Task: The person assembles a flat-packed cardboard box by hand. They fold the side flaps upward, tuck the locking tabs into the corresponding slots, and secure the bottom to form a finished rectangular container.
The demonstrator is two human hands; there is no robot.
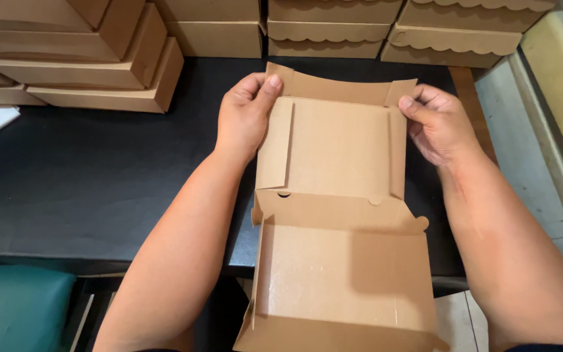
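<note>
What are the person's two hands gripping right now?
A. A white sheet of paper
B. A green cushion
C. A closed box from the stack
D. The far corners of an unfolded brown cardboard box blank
D: the left hand and right hand each pinch a far corner of the flat cardboard box blank, while the finished boxes sit untouched behind.

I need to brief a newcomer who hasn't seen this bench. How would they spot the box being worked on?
Start at the black table, with finished brown boxes stacked along its far edge. At the near edge, the unfolded box lies open between the left hand and right hand. Unlike the closed stacks, it is still a flat, creased sheet.
</note>
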